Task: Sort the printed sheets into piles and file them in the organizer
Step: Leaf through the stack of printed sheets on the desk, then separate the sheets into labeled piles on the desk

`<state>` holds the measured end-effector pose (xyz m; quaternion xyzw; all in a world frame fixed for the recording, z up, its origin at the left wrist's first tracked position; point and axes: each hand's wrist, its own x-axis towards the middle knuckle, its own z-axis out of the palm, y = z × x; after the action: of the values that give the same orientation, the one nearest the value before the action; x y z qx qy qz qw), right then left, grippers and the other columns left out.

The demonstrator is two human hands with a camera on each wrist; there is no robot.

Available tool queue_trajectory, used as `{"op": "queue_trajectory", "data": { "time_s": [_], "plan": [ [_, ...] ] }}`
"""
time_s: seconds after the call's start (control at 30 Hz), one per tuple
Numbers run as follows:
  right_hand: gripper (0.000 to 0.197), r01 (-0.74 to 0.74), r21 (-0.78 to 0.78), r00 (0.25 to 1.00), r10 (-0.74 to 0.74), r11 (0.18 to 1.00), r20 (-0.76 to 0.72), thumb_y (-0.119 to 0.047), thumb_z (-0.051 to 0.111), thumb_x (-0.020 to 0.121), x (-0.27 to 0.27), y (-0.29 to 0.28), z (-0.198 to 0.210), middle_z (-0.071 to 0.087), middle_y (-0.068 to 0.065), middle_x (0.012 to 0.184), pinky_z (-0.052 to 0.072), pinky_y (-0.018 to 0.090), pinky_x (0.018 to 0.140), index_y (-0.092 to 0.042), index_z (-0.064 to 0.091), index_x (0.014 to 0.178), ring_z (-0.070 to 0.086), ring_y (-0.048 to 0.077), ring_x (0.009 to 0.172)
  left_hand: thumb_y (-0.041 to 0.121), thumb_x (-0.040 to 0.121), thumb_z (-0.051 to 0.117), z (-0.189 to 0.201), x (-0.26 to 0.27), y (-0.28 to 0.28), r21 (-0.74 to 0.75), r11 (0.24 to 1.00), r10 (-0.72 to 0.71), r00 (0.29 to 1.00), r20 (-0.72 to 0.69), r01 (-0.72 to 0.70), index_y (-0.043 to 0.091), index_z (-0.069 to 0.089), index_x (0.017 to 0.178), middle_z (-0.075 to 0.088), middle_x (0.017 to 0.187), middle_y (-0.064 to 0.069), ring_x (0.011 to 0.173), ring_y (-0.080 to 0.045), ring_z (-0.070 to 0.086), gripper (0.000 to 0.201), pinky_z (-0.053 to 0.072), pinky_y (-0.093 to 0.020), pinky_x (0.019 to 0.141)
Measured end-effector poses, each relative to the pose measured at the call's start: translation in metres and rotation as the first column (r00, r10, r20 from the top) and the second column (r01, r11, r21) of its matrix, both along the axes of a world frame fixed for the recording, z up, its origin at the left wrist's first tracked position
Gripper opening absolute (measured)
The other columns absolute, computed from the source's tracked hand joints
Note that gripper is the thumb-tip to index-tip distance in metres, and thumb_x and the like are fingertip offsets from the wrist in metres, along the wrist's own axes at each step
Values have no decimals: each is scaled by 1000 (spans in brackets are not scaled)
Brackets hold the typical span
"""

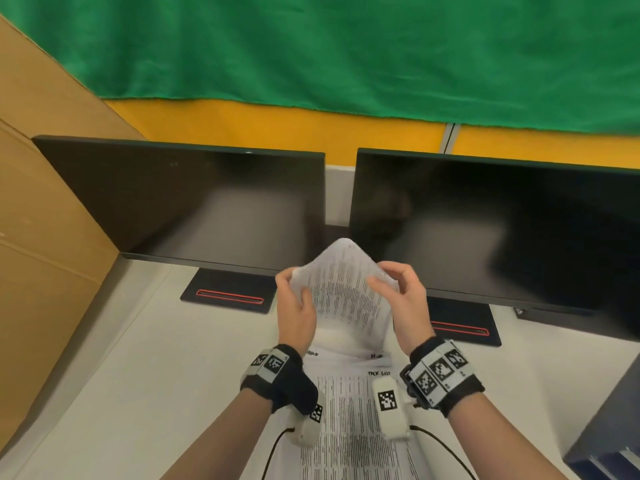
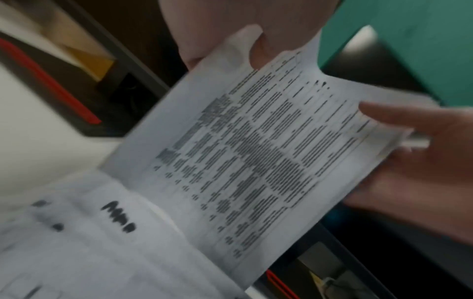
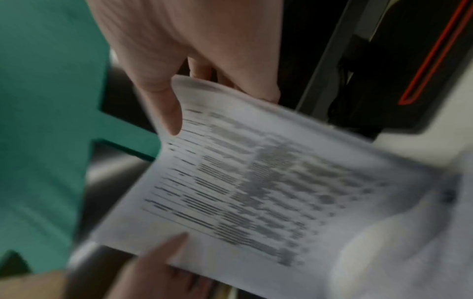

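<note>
A printed sheet (image 1: 346,292) covered in rows of text is lifted off the desk and bowed upward between both hands, just in front of the monitors. My left hand (image 1: 294,284) pinches its left edge, thumb on the printed face. My right hand (image 1: 381,277) pinches its right edge the same way. Below the hands, a stack of printed sheets (image 1: 346,420) lies flat on the white desk (image 1: 156,375). In the left wrist view the sheet (image 2: 256,151) is blurred. The right wrist view shows the sheet (image 3: 256,182) too. Their far fingers are hidden behind the paper.
Two dark monitors (image 1: 207,202) (image 1: 502,230) stand close behind the hands, on black bases with red lines (image 1: 228,299). A cardboard wall (image 1: 45,220) borders the desk on the left. A dark grey object (image 1: 609,441) sits at the lower right edge. Green cloth (image 1: 346,46) hangs behind.
</note>
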<state>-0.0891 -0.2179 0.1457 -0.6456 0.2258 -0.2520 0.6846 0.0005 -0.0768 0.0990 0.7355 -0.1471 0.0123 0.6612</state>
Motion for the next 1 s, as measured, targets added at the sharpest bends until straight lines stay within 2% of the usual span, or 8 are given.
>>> {"op": "queue_trajectory", "data": {
  "time_s": [0.1, 0.2, 0.3, 0.4, 0.47, 0.57, 0.8, 1.0],
  "plan": [
    [21, 51, 18, 995, -49, 999, -91, -13, 66, 83, 9, -8, -20, 65, 1, 110, 50, 37, 91, -22, 61, 101, 61, 18, 105, 15, 92, 51, -7, 11, 2, -31, 999, 9, 993, -120, -13, 29, 32, 114, 54, 101, 5, 93, -14, 57, 32, 46, -21, 69],
    [15, 115, 214, 990, -93, 970, -108, -10, 57, 88, 20, -15, -28, 66, 7, 108, 51, 42, 91, -22, 61, 96, 63, 25, 104, 22, 93, 52, -13, 26, 0, -52, 999, -2, 975, -222, -10, 34, 35, 112, 56, 97, 13, 90, -6, 56, 28, 46, -27, 78],
    [21, 105, 267, 988, -70, 958, -137, -9, 50, 87, 31, -14, -36, 62, 8, 113, 47, 46, 93, -26, 56, 97, 59, 24, 103, 20, 91, 55, -18, 37, -5, -80, 997, -19, 947, -322, -7, 29, 42, 110, 59, 105, 4, 99, -18, 58, 25, 47, -37, 88],
    [24, 133, 255, 978, -84, 958, -193, -6, 46, 86, 39, -13, -47, 56, 10, 117, 43, 41, 89, -18, 47, 107, 54, 16, 96, 13, 89, 52, -25, 43, -10, -105, 994, -32, 910, -414, -13, 16, 43, 112, 57, 109, -9, 96, -23, 58, 25, 50, -40, 84],
    [25, 177, 283, 970, -118, 943, -213, -3, 44, 87, 41, -14, -53, 55, 11, 117, 43, 41, 88, -13, 45, 109, 54, 20, 97, 10, 91, 45, -30, 46, -12, -136, 990, -30, 880, -475, -40, 12, 42, 112, 56, 105, -10, 91, -24, 57, 22, 49, -40, 80],
    [27, 200, 329, 965, -128, 923, -227, -1, 43, 87, 42, -15, -61, 56, 12, 115, 44, 45, 93, -12, 45, 112, 53, 28, 107, 6, 90, 42, -41, 49, -14, -149, 987, -30, 846, -532, -59, 15, 46, 114, 57, 109, -10, 103, -30, 55, 26, 45, -49, 94],
    [33, 155, 247, 961, -89, 956, -261, -2, 44, 88, 47, -11, -70, 60, 5, 120, 42, 39, 98, -24, 52, 110, 55, 18, 101, 12, 92, 52, -50, 44, -14, 1, 1000, -3, 903, -430, 4, 13, 47, 129, 60, 121, -9, 113, -26, 56, 37, 43, -41, 100],
    [36, 48, 179, 993, -28, 983, -111, -14, 55, 90, 34, 1, -45, 61, -3, 116, 42, 32, 97, -21, 49, 125, 57, 14, 109, 17, 95, 50, 4, 36, 27, 79, 995, 62, 997, -41, -58, 25, 50, 106, 59, 94, 14, 88, -2, 58, 14, 45, -16, 74]
  ]
}}
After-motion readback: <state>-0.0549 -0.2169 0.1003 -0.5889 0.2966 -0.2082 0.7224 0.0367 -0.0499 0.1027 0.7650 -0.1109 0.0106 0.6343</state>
